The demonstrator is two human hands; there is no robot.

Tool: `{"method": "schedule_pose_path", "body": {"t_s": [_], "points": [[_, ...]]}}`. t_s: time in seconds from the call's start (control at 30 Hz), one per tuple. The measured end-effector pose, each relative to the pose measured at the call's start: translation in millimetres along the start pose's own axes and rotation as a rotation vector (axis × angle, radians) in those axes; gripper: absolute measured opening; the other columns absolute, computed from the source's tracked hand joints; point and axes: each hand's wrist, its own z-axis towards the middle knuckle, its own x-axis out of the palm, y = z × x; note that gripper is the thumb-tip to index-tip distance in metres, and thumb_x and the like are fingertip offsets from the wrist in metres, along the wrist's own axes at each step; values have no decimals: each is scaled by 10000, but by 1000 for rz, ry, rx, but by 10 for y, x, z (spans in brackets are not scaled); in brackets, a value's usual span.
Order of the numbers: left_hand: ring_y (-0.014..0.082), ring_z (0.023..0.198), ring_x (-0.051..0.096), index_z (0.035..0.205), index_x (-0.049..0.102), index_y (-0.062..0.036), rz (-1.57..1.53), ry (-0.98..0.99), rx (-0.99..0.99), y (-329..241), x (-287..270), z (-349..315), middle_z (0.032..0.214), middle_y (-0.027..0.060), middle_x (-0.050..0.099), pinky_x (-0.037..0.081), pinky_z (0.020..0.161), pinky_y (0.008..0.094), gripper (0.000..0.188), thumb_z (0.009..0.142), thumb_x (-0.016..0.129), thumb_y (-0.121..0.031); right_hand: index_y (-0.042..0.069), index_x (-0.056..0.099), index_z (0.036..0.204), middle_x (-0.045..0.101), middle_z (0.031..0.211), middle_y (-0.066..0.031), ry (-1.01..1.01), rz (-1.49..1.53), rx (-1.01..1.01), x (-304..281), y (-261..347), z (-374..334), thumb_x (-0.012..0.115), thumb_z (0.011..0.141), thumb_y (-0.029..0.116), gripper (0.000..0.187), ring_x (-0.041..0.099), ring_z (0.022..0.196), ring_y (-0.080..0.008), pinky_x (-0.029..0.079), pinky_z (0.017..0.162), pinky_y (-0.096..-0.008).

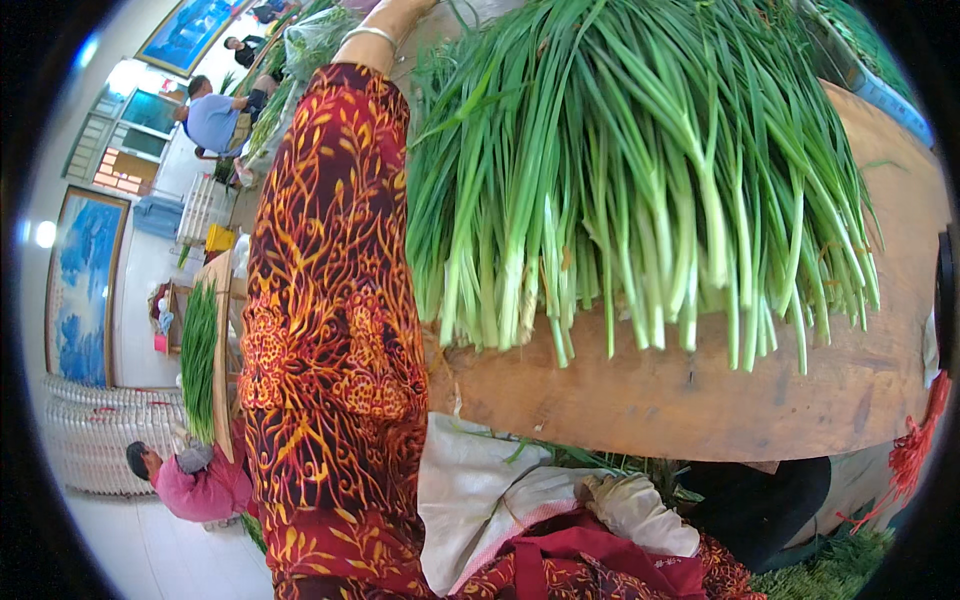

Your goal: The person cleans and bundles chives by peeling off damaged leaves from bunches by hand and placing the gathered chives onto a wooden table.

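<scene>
My left arm, in a dark red sleeve with orange and yellow patterns, stretches up the view beside a large heap of garlic chives [640, 190]. A pale bangle circles the wrist. Of my left hand [400, 12] only the wrist end shows at the top edge; its fingers are cut off, so what they touch is hidden. The chives lie on a brown wooden table [620, 395] with their pale stem ends toward me and green leaves pointing away. No part of my right hand can be made out.
White sacking [470, 490] and crumpled cream cloth [640, 515] cover my lap. A blue crate [890, 110] stands far right; red strings [910, 450] hang at the right edge. To the left, a person in pink [205, 485] sits by another chive-laden table; a person in blue [212, 118] sits farther off.
</scene>
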Motion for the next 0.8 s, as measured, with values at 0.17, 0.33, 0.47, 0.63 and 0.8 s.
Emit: {"method": "schedule_pose_path", "body": {"t_s": [0.17,0.33,0.47,0.63,0.8], "points": [[183,1028,427,1109,421,-1,-60,-151,40,-407,-221,-1056,1103,109,461,327,874,302,460,805,473,-341,37,498,861,556,644,-145,-14,160,-52,-92,-26,-18,423,795,315,296,551,581,-293,427,499,-392],[240,1202,239,1248,242,-8,-113,-197,-99,-639,-152,-2377,1291,157,255,194,975,322,581,826,423,-363,33,492,964,577,768,-155,260,237,32,-2,-169,98,462,772,358,379,555,727,-310,437,616,-390],[249,1218,195,1259,216,-24,37,-146,-46,-766,133,-3053,1310,159,211,147,994,329,626,813,407,-420,80,514,966,584,768,-154,229,266,67,-144,-105,129,462,772,347,334,563,741,-301,446,621,-375],[213,1255,20,1276,159,-72,244,-16,37,-980,664,-3019,1351,96,83,19,1012,383,643,811,326,-483,124,462,1114,564,948,-145,397,267,7,304,-263,263,456,786,303,373,552,841,-278,444,705,-334],[230,1241,127,1239,269,-106,237,-111,88,-989,930,-3004,1330,81,190,49,1016,377,477,841,366,-350,136,438,1148,577,927,-137,439,381,196,48,-118,283,442,785,406,452,550,857,-281,429,707,-341]]}}
